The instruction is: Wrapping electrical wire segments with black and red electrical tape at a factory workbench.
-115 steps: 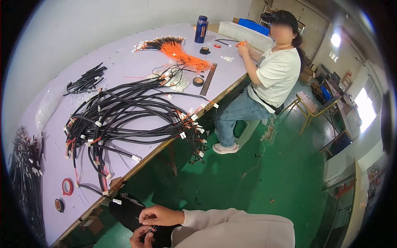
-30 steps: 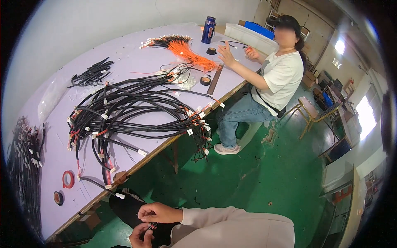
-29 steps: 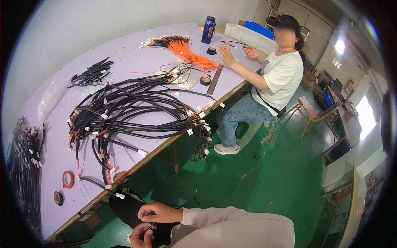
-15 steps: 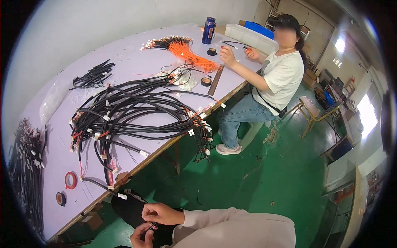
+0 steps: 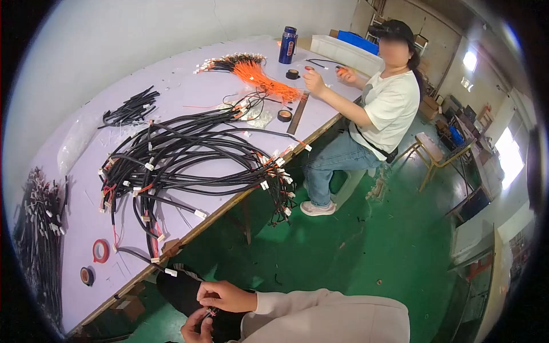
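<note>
Low in front of me, over my dark-clothed lap, my two hands come together. My left hand is closed around a small bundle of thin wires, dark with reddish bits. Just above it, my right hand pinches with curled fingers at the bundle's upper end; what lies between its fingertips is hidden. Beside my hands, the table edge carries a large heap of black cables with white connectors. One white connector hangs over the edge close to my right hand.
Red tape and black tape lie on the lilac table. Black wire bundles stand at left; orange wires and a blue bottle are farther off. A co-worker sits at right, hands raised.
The table and its contents sit slightly lower and to the right in view. My hands stay together, with only slight finger movement. The co-worker's hands shift a little.
</note>
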Tool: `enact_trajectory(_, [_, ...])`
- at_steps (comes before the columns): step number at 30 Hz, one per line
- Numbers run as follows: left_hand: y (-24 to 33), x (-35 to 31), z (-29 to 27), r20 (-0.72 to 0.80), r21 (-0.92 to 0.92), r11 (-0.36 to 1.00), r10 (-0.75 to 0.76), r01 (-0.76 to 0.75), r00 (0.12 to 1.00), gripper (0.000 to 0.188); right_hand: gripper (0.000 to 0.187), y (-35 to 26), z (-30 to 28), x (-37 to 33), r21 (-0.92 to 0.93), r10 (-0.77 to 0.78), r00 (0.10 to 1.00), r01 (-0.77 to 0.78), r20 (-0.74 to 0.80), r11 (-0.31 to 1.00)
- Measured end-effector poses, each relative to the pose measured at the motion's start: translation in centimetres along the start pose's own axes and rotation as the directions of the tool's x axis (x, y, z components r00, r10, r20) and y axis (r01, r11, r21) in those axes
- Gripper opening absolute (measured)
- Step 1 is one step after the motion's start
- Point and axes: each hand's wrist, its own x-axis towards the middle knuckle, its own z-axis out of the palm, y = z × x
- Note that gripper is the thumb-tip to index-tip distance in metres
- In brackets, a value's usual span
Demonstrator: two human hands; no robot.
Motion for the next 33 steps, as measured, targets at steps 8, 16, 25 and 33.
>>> enact_trajectory(8, [1.0,-0.3,0.2,0.023,0.084,0.996,0.028,-0.03,0.999,0.021,0.012,1.1,0.3,-0.4,0.109,0.007,1.0,-0.008,0.008,0.994])
enact_trajectory(16, [1.4,-0.5,0.2,0.031,0.034,0.998,0.045,-0.046,0.999,0.02,0.011,1.1,1.6,-0.7,0.008,-0.02,0.995,0.021,-0.1,1.0])
enact_trajectory(25, [1.4,-0.8,0.3,-0.001,0.04,0.995,0.089,-0.089,0.996,0.018,0.01,1.1,2.5,-1.2,-0.031,-0.037,0.984,0.032,-0.172,0.999])
enact_trajectory(33, [0.4,-1.0,0.3,-0.06,-0.029,0.998,-0.058,0.057,0.997,0.017,0.011,0.1,1.2,0.6,-0.011,0.031,0.999,-0.031,0.019,0.999])
